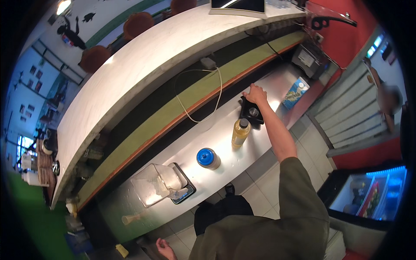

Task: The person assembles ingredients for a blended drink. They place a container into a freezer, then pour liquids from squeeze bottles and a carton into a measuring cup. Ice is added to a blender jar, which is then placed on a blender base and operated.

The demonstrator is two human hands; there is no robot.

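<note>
My right hand (256, 94) reaches over the far end of a black device or tray (247, 109) on the steel worktop; its fingertips are partly hidden, so I cannot tell whether it grips anything. A small clear round piece (253, 112) lies on the black thing. Beside it stands a bottle of yellow liquid (241, 133) with a dark cap. Left of that is a jar or bottle with a blue lid (206, 157). A clear plastic container (152, 185) with ice-like contents sits partly over a digital scale (183, 193). My left hand (165, 249) hangs below the worktop's near edge, fingers loosely curled.
A blue carton (295, 93) and a grey-black printer-like machine (307, 61) stand at the worktop's right end. A white cable (221, 84) loops down from the shelf. A wooden tool (130, 219) lies lower left. Another person (388, 97) is at far right, near a lit display fridge (370, 195).
</note>
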